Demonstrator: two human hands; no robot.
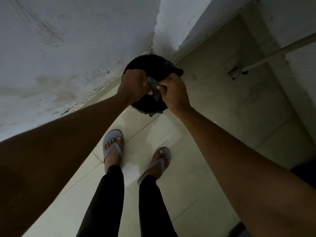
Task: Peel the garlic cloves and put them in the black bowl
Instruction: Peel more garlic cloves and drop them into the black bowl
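A round black container [153, 65] lined with a black bag stands on the floor in the corner of two walls. Above its opening, both hands hold a small grey crumpled thing [153, 87]; I cannot tell what it is. My left hand [134, 86] grips its left side with curled fingers. My right hand [173, 92] pinches its right side. No garlic clove or peel shows in this dim view. The inside of the container is too dark to see.
A stained white wall [68, 57] runs along the left and meets a second wall behind the container. A hose [266, 57] runs to a wall fitting at the upper right. My feet in grey flip-flops [112, 147] stand on the pale tiled floor [213, 117].
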